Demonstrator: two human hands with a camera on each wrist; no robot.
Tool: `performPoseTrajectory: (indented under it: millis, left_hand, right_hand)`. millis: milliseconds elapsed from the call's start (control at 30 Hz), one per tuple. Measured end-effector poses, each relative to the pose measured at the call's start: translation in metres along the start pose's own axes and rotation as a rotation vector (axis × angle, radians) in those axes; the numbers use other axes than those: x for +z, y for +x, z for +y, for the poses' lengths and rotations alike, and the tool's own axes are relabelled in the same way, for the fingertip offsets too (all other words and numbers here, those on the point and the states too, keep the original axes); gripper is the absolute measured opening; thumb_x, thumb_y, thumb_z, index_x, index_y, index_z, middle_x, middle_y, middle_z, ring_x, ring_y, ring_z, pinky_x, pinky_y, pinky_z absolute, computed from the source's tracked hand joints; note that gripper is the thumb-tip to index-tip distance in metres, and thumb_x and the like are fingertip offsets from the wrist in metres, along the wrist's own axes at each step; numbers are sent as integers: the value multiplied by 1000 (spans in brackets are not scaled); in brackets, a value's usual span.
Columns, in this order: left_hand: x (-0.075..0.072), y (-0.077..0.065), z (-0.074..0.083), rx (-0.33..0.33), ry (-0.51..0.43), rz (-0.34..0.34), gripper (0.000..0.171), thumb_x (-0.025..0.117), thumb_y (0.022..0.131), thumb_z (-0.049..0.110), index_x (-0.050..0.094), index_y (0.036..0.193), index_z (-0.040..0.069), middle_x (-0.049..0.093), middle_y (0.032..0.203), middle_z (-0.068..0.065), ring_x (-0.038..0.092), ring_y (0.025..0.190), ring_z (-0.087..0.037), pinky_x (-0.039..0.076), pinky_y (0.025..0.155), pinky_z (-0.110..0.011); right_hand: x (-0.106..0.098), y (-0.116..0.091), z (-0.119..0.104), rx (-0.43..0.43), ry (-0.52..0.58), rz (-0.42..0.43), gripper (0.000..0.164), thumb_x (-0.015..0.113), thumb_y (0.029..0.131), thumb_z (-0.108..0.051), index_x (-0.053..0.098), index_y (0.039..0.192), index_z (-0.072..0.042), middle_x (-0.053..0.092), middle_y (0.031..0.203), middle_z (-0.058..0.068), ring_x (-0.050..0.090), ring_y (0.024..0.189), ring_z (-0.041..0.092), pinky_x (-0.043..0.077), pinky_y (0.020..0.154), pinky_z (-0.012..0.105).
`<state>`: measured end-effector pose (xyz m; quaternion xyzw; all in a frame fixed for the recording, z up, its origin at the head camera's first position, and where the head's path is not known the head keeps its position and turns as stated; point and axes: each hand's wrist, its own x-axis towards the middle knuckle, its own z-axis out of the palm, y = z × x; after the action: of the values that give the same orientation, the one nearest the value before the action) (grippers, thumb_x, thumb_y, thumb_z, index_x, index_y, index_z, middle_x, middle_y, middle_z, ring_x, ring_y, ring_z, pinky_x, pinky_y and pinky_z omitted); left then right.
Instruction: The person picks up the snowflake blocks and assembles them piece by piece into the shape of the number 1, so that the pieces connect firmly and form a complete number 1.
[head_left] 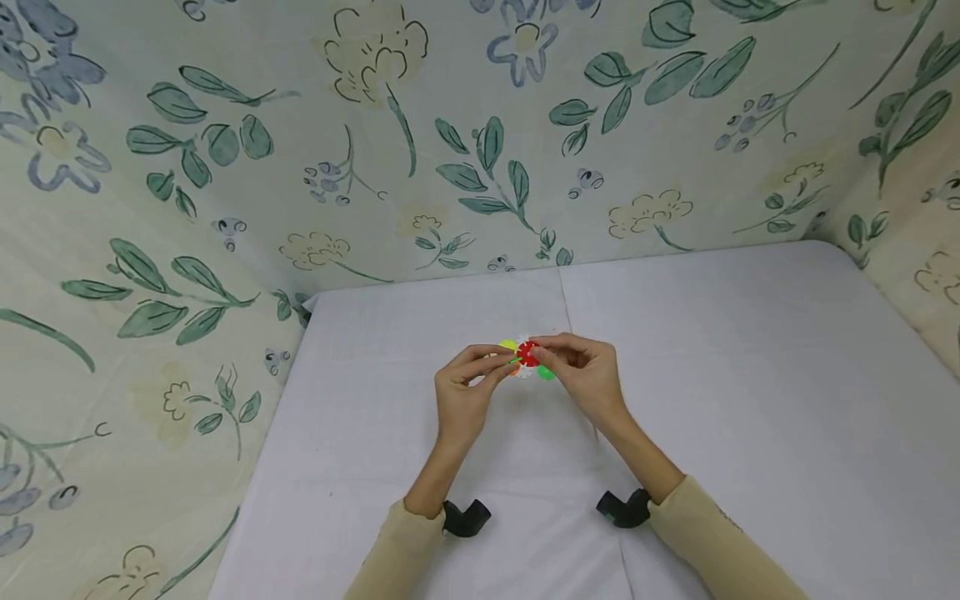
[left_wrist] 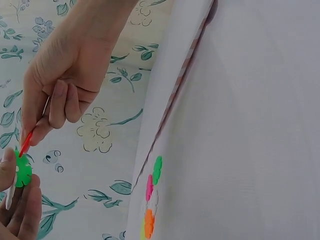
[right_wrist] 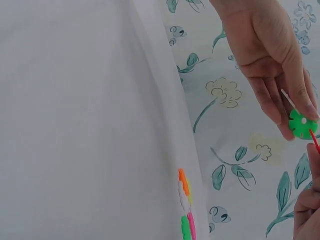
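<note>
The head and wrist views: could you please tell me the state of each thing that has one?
Left hand: pinching the green disc.
Right hand: pinching the red disc.
Green disc: held, a white piece at its side.
Red disc: held, meeting the green disc's edge; whether slotted in is unclear.
Loose discs: lying close together on the white cloth.
White cloth: spread out, lightly creased.
</note>
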<state>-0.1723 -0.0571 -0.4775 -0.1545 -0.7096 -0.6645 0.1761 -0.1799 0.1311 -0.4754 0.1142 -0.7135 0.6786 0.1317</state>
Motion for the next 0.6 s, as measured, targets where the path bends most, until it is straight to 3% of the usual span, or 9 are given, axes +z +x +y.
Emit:
performPoseTrajectory:
  millis: [200, 600]
  left_hand:
    - [-1, 1, 1, -33, -5, 16, 12, 85, 84, 8, 84, 94, 2, 76, 97, -16, 72, 93, -19, 60, 74, -19]
    - [-2, 1, 4, -92, -35, 17, 13, 85, 83, 5, 83, 94, -2, 74, 96, -19, 70, 88, -11, 59, 74, -18]
  right_hand:
    - [12, -6, -2, -1, 32, 79, 14, 80, 89, -3, 81, 103, 0, 78, 86, 16, 44, 52, 7, 31, 43, 20]
    - [22, -12, -5, 31, 59, 137, 13, 81, 88, -3, 80, 100, 2, 77, 83, 23, 42, 47, 5, 28, 42, 18]
